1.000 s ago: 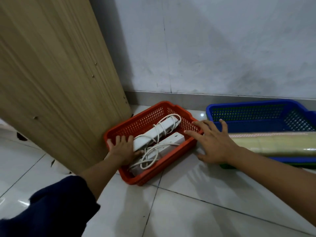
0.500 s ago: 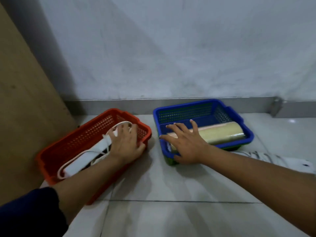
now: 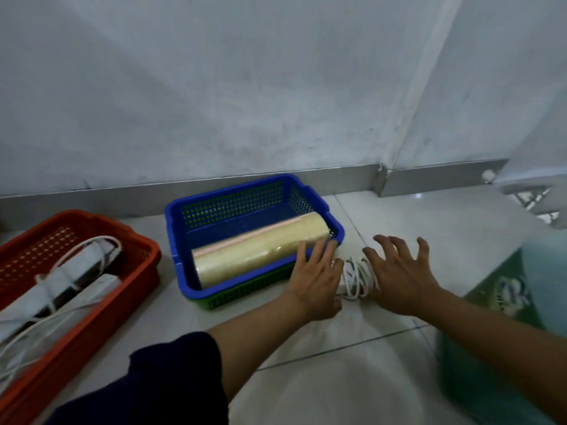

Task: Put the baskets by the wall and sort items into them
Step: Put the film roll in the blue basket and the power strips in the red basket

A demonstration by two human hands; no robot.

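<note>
Change since half a second ago: left hand (image 3: 317,280) gone from the red basket (image 3: 139,240) to the near right corner of the blue basket (image 3: 233,191); right hand (image 3: 399,271) gone from the blue basket's front rim to the floor on its right.

Baskets: red and blue side by side near the wall's skirting; a green basket (image 3: 245,291) sits nested under the blue one.

Contents: white power strips with cords (image 3: 61,283) in the red; a roll of clear film (image 3: 260,250) lying lengthwise in the blue.

Loose item: coiled white cable (image 3: 356,279) on the tiles between the two hands.

Hands: both palm-down with fingers spread, holding nothing; the left's fingertips overlap the blue rim, contact uncertain.

Step, as judged: sorting, with the cable next. The move calls for closing the fingers round the whole coil so it doesn't unravel, then carrying it left, likely to the red basket.
</note>
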